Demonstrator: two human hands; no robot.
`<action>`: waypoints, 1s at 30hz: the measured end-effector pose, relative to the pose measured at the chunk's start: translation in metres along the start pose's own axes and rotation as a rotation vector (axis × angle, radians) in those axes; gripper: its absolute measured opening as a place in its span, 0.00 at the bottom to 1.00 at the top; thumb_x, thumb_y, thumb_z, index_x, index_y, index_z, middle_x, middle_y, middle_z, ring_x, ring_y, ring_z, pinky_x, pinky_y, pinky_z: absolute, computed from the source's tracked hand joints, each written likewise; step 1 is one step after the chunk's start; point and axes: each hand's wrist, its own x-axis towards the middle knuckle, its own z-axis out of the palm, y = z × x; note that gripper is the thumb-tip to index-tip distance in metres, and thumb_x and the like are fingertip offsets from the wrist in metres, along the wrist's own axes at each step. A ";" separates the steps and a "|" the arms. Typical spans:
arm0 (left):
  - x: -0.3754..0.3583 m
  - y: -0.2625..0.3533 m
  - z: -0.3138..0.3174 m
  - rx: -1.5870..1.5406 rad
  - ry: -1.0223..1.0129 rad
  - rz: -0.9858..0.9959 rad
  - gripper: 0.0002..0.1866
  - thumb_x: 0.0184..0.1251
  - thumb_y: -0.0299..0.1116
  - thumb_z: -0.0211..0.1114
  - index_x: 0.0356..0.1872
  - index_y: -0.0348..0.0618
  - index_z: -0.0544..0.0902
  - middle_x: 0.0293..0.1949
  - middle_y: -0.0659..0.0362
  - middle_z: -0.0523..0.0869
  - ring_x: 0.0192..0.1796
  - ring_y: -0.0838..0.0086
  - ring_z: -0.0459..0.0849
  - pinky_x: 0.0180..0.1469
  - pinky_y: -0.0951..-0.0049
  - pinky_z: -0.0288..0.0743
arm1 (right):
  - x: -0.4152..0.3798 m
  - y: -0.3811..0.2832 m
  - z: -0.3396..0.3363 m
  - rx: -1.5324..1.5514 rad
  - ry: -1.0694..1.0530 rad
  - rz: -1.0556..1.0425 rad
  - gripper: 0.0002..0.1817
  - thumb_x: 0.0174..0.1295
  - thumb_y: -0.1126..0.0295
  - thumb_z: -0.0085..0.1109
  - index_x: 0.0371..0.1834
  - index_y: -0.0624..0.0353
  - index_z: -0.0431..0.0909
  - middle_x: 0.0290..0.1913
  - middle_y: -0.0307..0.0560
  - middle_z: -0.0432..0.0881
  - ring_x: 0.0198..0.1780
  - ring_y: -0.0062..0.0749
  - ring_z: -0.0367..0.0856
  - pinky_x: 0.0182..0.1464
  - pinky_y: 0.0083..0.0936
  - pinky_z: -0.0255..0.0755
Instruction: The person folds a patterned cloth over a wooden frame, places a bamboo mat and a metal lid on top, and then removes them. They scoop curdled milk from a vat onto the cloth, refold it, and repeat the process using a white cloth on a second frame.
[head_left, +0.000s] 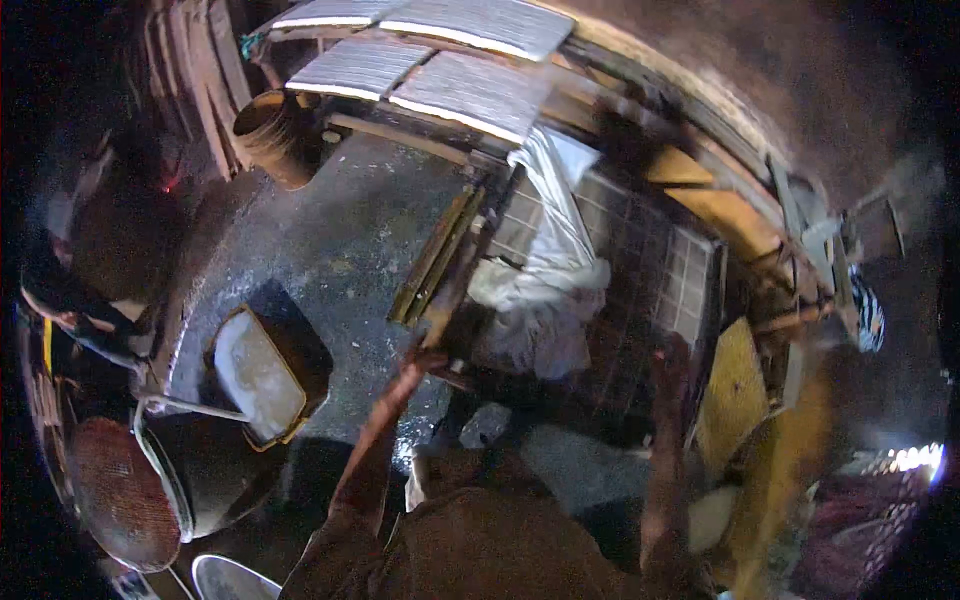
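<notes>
A dark tray (625,300) with a pale grid of squares lies in front of me. Bunched white cloth (540,290) is spread over its left part, one long twisted end reaching towards the far edge. My left hand (425,360) is at the tray's near left corner, its fingers closed round the wooden edge. Over the right part of the grid is my right hand (672,352), dark and blurred. Its fingers do not show clearly enough to tell whether it grips anything.
Light ridged panels (465,85) lie beyond the tray. On the floor to the left stand a rusty bucket (275,140) and a square container (258,375) with whitish contents. A round woven basket (125,495) is at lower left. A yellowish board (733,400) leans at right. Another person's arm (75,320) shows at far left.
</notes>
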 end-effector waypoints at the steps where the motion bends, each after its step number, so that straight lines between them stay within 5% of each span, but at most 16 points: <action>1: 0.009 -0.033 0.006 0.074 -0.021 0.122 0.29 0.52 0.42 0.61 0.52 0.38 0.62 0.40 0.53 0.77 0.36 0.69 0.78 0.35 0.75 0.72 | 0.018 0.021 0.009 -0.132 -0.045 0.058 0.19 0.52 0.69 0.54 0.47 0.63 0.68 0.45 0.49 0.73 0.49 0.34 0.69 0.55 0.29 0.60; 3: 0.005 -0.022 0.017 0.130 -0.018 0.248 0.34 0.53 0.41 0.61 0.57 0.38 0.56 0.45 0.50 0.75 0.43 0.65 0.78 0.40 0.72 0.73 | 0.053 0.058 0.013 -0.904 -0.123 -0.116 0.18 0.54 0.69 0.50 0.48 0.63 0.67 0.45 0.48 0.73 0.49 0.34 0.69 0.54 0.29 0.60; 5: -0.036 0.062 0.033 -0.305 -0.268 -0.080 0.37 0.54 0.39 0.62 0.60 0.40 0.49 0.46 0.48 0.73 0.49 0.64 0.74 0.42 0.69 0.74 | 0.082 0.094 0.014 -1.508 -0.173 -0.352 0.17 0.56 0.68 0.47 0.48 0.63 0.67 0.46 0.48 0.72 0.49 0.34 0.69 0.53 0.29 0.61; 8: -0.034 0.044 0.049 -0.583 -0.328 -0.109 0.35 0.51 0.31 0.64 0.59 0.41 0.56 0.51 0.54 0.69 0.48 0.73 0.72 0.46 0.71 0.70 | 0.118 0.133 0.007 -1.954 -0.217 -0.617 0.16 0.58 0.68 0.43 0.49 0.63 0.67 0.47 0.47 0.72 0.49 0.34 0.69 0.52 0.29 0.63; 9: -0.019 0.027 0.051 -0.374 -0.447 -0.011 0.46 0.48 0.36 0.67 0.61 0.39 0.43 0.54 0.46 0.65 0.54 0.64 0.69 0.45 0.67 0.73 | 0.131 0.137 0.002 -2.030 -0.243 -0.653 0.16 0.59 0.68 0.41 0.49 0.63 0.67 0.47 0.47 0.71 0.49 0.34 0.69 0.51 0.28 0.63; 10: -0.005 0.001 0.056 -0.382 -0.446 -0.004 0.46 0.48 0.36 0.67 0.61 0.39 0.43 0.54 0.46 0.65 0.54 0.64 0.69 0.45 0.67 0.73 | 0.141 0.133 -0.003 -2.077 -0.287 -0.652 0.16 0.60 0.67 0.40 0.49 0.63 0.67 0.47 0.47 0.71 0.49 0.34 0.69 0.51 0.28 0.64; 13: 0.009 -0.038 0.068 -0.187 -0.285 0.304 0.51 0.45 0.37 0.69 0.63 0.39 0.39 0.60 0.47 0.57 0.59 0.63 0.63 0.53 0.64 0.67 | 0.159 0.099 0.008 -2.101 -0.488 -0.602 0.17 0.62 0.67 0.35 0.49 0.63 0.67 0.48 0.46 0.70 0.48 0.34 0.69 0.49 0.28 0.65; 15: 0.004 -0.030 0.069 -0.336 -0.481 0.177 0.54 0.44 0.40 0.70 0.63 0.41 0.36 0.62 0.47 0.51 0.63 0.63 0.56 0.60 0.62 0.57 | 0.168 0.080 0.060 -1.570 -0.355 -0.432 0.17 0.58 0.64 0.42 0.46 0.62 0.69 0.45 0.46 0.71 0.45 0.34 0.70 0.48 0.27 0.66; 17: -0.021 0.037 0.063 -0.376 -0.462 0.174 0.54 0.44 0.40 0.70 0.63 0.40 0.36 0.63 0.47 0.50 0.63 0.62 0.56 0.61 0.63 0.56 | 0.166 0.047 0.162 -0.966 -0.385 -0.306 0.18 0.54 0.60 0.49 0.43 0.61 0.71 0.41 0.47 0.72 0.43 0.34 0.72 0.47 0.25 0.66; 18: -0.029 0.058 0.059 -0.399 -0.449 0.160 0.54 0.45 0.41 0.70 0.63 0.39 0.36 0.63 0.47 0.48 0.62 0.62 0.56 0.61 0.63 0.56 | 0.181 0.016 0.164 -0.865 -0.056 -0.385 0.20 0.50 0.60 0.52 0.43 0.62 0.70 0.40 0.48 0.73 0.42 0.35 0.72 0.46 0.28 0.69; 19: -0.020 0.033 0.063 -0.399 -0.454 0.163 0.54 0.45 0.41 0.70 0.63 0.39 0.36 0.63 0.47 0.48 0.62 0.62 0.56 0.61 0.63 0.56 | 0.160 -0.001 0.212 -0.867 -0.031 -0.395 0.20 0.48 0.63 0.51 0.42 0.64 0.69 0.38 0.49 0.74 0.40 0.37 0.75 0.44 0.31 0.73; 21: 0.005 -0.038 0.072 0.181 -0.327 0.244 0.51 0.47 0.38 0.68 0.63 0.40 0.38 0.63 0.48 0.50 0.61 0.62 0.59 0.55 0.64 0.65 | 0.149 -0.039 0.259 -0.813 -0.139 -0.389 0.17 0.42 0.68 0.53 0.36 0.65 0.72 0.35 0.50 0.77 0.36 0.39 0.77 0.40 0.34 0.74; 25: -0.028 0.040 0.071 -0.155 -0.345 0.104 0.47 0.49 0.34 0.67 0.64 0.41 0.41 0.63 0.49 0.50 0.59 0.64 0.62 0.49 0.67 0.70 | 0.150 -0.051 0.280 -0.697 -0.154 -0.300 0.15 0.42 0.69 0.51 0.34 0.66 0.72 0.32 0.50 0.78 0.32 0.43 0.78 0.39 0.37 0.73; 28: -0.028 0.039 0.078 -0.107 -0.289 0.222 0.45 0.50 0.32 0.66 0.63 0.41 0.45 0.62 0.49 0.52 0.59 0.65 0.62 0.48 0.66 0.71 | 0.164 -0.030 0.288 -0.865 0.050 -0.468 0.18 0.41 0.74 0.54 0.39 0.65 0.72 0.31 0.47 0.77 0.33 0.36 0.76 0.39 0.29 0.71; 30: -0.037 0.049 0.080 -0.294 -0.237 0.187 0.43 0.50 0.32 0.66 0.63 0.41 0.46 0.61 0.51 0.56 0.57 0.67 0.64 0.47 0.68 0.71 | 0.170 -0.016 0.289 -1.028 -0.075 -0.647 0.21 0.40 0.76 0.56 0.42 0.66 0.71 0.31 0.45 0.76 0.34 0.31 0.75 0.40 0.25 0.69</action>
